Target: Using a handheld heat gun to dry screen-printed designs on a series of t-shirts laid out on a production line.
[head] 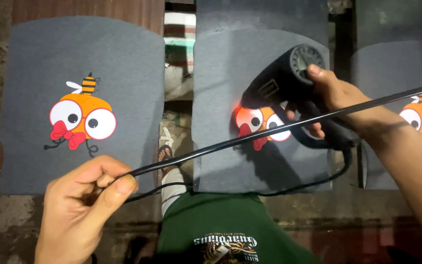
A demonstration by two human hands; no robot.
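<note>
Three grey fabric panels are lying on boards over a worn wooden tabletop [6, 215], each printed with an orange cartoon face. The person's right hand [335, 95] is gripping a black heat gun [282, 80], fingers wrapped tight on its handle, its nozzle glowing red just above the print on the middle panel [221, 156]. The left hand [81, 205] is pinching the gun's black cord [230, 142] between thumb and forefinger, holding it taut across the middle panel, below the left panel [81, 63]. The right panel [396, 68] is lying beside the forearm
</note>
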